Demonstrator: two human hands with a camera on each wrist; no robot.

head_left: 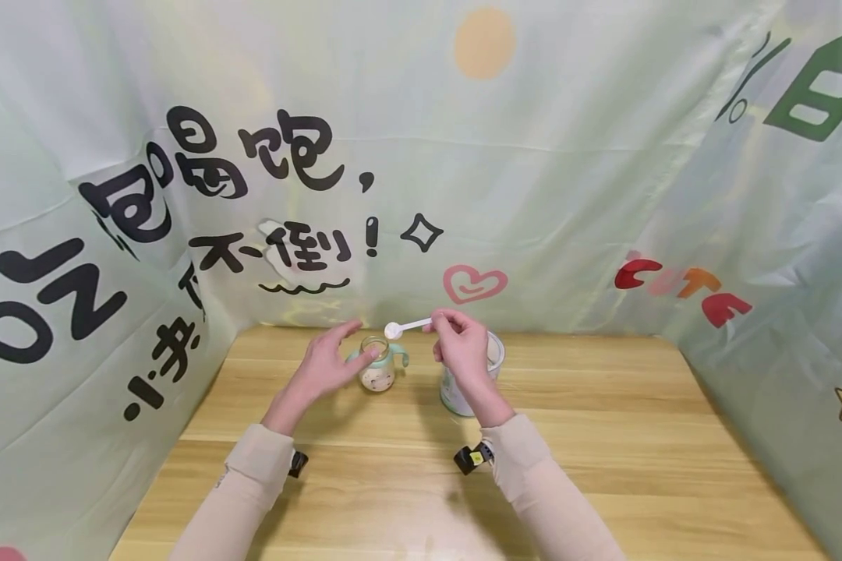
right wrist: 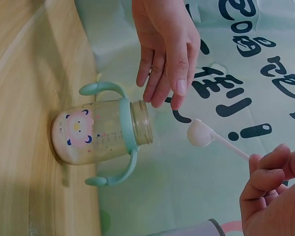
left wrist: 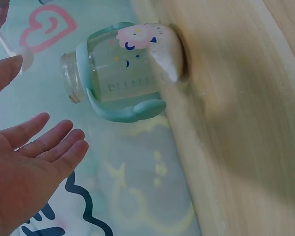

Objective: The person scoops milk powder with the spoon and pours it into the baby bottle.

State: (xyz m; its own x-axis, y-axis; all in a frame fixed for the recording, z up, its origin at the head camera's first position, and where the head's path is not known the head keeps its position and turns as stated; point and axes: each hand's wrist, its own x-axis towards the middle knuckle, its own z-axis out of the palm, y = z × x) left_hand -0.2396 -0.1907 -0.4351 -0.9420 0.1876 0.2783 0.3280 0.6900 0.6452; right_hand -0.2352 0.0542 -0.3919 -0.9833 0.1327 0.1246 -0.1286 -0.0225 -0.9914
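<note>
A clear baby bottle point(head_left: 377, 379) with mint handles and an animal face print stands upright and uncapped on the table. White powder point(left wrist: 163, 56) lies in its bottom. My left hand point(head_left: 323, 362) hovers beside the bottle's mouth, fingers extended and holding nothing. Between thumb and fingers, my right hand point(head_left: 463, 351) pinches the thin handle of a white measuring scoop point(right wrist: 200, 133). The scoop's bowl is above and to the right of the bottle's mouth, apart from it, with white powder in it. Partly behind my right hand stands an open powder can point(head_left: 454, 399).
The wooden table point(head_left: 365, 499) runs back to a pale green printed cloth point(head_left: 561, 202) that hangs behind and along both sides. A black camera point(head_left: 468, 460) is strapped at my right wrist, another point(head_left: 298, 463) at my left.
</note>
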